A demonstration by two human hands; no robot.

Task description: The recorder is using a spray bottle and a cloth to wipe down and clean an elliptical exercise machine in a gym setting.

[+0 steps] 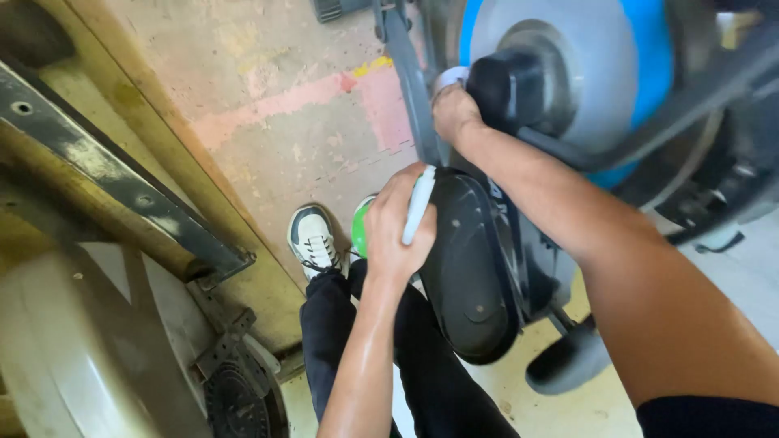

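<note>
My left hand [398,227] is closed around a slim white pen-like tool [419,204], its tip pointing up against the black oval cover [471,268] of a machine. Behind that hand a green round object [359,229] shows, mostly hidden. My right hand [454,113] reaches further up and grips a part beside a black block [507,88] mounted on the machine's grey round disc [568,73] with a blue rim. What the right fingers hold is hidden behind the hand.
My dark trouser leg and a white-and-black shoe [312,239] stand on a worn concrete floor with faded pink and yellow paint. A yellowed frame with a black metal bar [122,178] runs at the left. A black pedal [568,361] hangs below.
</note>
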